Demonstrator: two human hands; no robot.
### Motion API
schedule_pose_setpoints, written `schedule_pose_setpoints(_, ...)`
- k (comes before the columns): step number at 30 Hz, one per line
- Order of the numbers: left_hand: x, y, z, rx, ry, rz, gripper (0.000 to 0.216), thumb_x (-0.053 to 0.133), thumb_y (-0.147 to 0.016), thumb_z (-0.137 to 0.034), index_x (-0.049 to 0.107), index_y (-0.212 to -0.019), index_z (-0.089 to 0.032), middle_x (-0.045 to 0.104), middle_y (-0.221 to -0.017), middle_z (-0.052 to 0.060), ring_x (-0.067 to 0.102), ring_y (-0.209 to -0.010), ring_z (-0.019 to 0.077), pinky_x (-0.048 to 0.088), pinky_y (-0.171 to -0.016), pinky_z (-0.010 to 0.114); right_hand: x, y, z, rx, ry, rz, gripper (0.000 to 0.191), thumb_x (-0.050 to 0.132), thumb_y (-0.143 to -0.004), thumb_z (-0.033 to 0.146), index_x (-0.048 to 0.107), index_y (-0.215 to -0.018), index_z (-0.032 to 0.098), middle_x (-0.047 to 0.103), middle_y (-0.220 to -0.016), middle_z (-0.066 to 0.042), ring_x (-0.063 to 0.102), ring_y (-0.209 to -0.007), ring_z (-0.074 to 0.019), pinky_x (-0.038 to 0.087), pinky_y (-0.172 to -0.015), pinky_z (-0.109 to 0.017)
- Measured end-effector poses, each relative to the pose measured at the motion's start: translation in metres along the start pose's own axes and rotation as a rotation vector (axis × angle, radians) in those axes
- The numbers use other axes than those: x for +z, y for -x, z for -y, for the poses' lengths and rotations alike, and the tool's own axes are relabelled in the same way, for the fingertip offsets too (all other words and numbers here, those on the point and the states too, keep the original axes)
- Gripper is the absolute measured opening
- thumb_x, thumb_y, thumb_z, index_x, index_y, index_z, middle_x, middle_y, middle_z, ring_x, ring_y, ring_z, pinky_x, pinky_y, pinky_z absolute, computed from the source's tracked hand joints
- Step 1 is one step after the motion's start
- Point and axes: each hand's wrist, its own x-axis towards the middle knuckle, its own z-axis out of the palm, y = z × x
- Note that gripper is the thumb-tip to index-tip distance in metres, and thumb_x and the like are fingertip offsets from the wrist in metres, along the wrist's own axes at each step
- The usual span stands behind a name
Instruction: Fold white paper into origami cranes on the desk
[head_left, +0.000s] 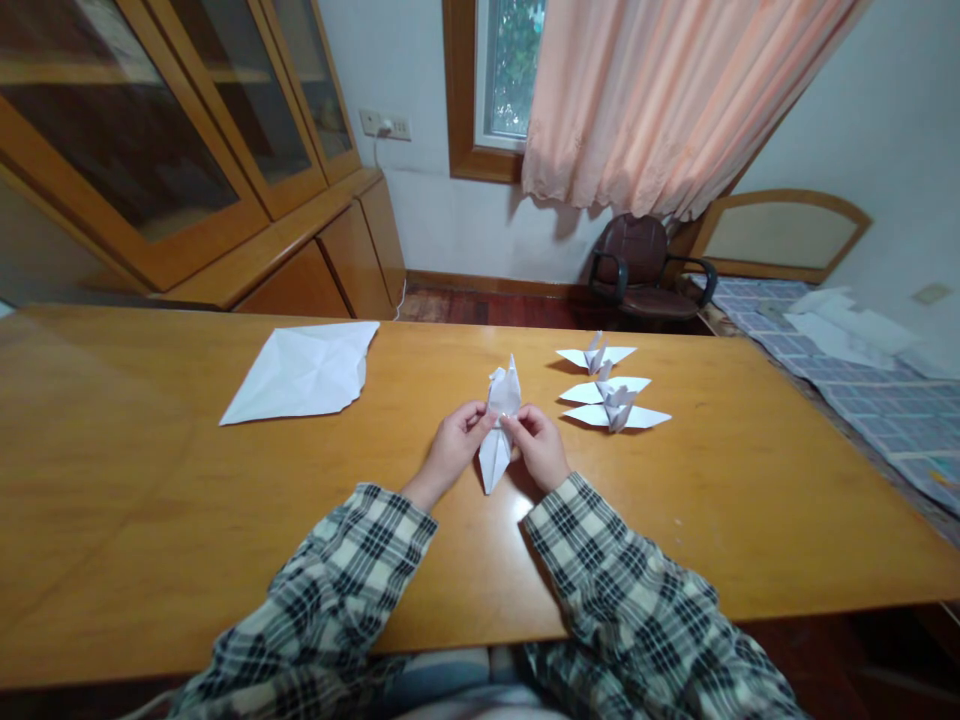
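Observation:
A partly folded white paper figure (501,420), long and pointed at both ends, is held over the middle of the wooden table (150,520). My left hand (454,447) pinches its left side and my right hand (541,443) pinches its right side, fingers closed on the paper. Both arms wear checked sleeves. Just right of my right hand lie three finished white paper cranes (611,390) in a short row. A creased, unfolded white sheet (304,372) lies flat at the far left of the table.
A wooden cabinet (187,150) with glass doors stands at the back left. Behind the table are a brown armchair (645,265), a window with a pink curtain (660,100), and at right a bed (885,400) with loose papers.

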Motion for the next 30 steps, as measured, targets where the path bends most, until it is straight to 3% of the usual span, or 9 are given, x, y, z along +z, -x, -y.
schedule_pose_setpoints(3,0.000,0.000,0.006,-0.033,0.021,0.054,0.041,0.068,-0.078,-0.055,0.062,-0.084,-0.016,0.065,-0.075,0.002,0.060,-0.069,0.0155,0.046,-0.063,0.024,-0.001,-0.001,0.000,0.002,-0.024,-0.020,0.041,0.072,-0.073,0.057,0.053,-0.068,0.021,0.049,-0.058,0.006,0.044,-0.054,-0.0101,0.038,-0.053,-0.024)
schedule_pose_setpoints(7,-0.001,0.001,0.011,-0.045,0.026,0.030,0.041,0.068,-0.079,-0.055,0.063,-0.083,-0.015,0.066,-0.073,0.002,0.061,-0.067,0.0156,0.044,-0.059,0.023,-0.001,-0.001,0.000,0.002,-0.053,-0.014,0.038,0.074,-0.073,0.054,0.056,-0.070,0.020,0.052,-0.061,0.005,0.045,-0.055,-0.0093,0.039,-0.054,-0.023)
schedule_pose_setpoints(17,0.004,-0.001,0.005,-0.159,0.369,-0.037,0.048,0.072,-0.074,-0.059,0.060,-0.090,-0.016,0.067,-0.080,0.001,0.062,-0.071,0.0138,0.048,-0.068,0.024,0.002,0.005,0.008,-0.022,-0.071,0.107,0.035,0.079,-0.069,0.048,0.065,-0.089,0.023,0.060,-0.075,0.002,0.055,-0.066,-0.0125,0.048,-0.063,-0.027)
schedule_pose_setpoints(21,0.004,-0.002,0.004,-0.203,0.441,-0.085,0.043,0.073,-0.074,-0.055,0.061,-0.090,-0.017,0.063,-0.076,0.000,0.059,-0.071,0.0137,0.047,-0.069,0.025,0.000,0.005,0.002,-0.058,-0.062,0.108,0.032,0.068,-0.081,0.052,0.068,-0.097,0.023,0.061,-0.082,-0.001,0.056,-0.070,-0.0129,0.049,-0.068,-0.028)
schedule_pose_setpoints(26,0.003,0.001,-0.002,-0.250,0.541,0.135,0.036,0.068,-0.079,-0.051,0.056,-0.074,-0.017,0.053,-0.062,-0.001,0.049,-0.058,0.0120,0.044,-0.062,0.027,-0.003,0.001,-0.004,-0.074,0.000,0.050,0.033,0.064,-0.086,0.052,0.070,-0.105,0.025,0.063,-0.095,-0.004,0.059,-0.088,-0.0165,0.051,-0.075,-0.030)
schedule_pose_setpoints(30,0.005,0.007,-0.006,-0.363,0.599,0.333,0.034,0.066,-0.081,-0.048,0.052,-0.069,-0.019,0.041,-0.052,-0.004,0.040,-0.050,0.0115,0.042,-0.056,0.028,-0.002,0.000,-0.004,-0.077,-0.020,0.077,0.039,0.064,-0.082,0.060,0.073,-0.096,0.025,0.064,-0.103,-0.006,0.059,-0.100,-0.0187,0.053,-0.083,-0.032)
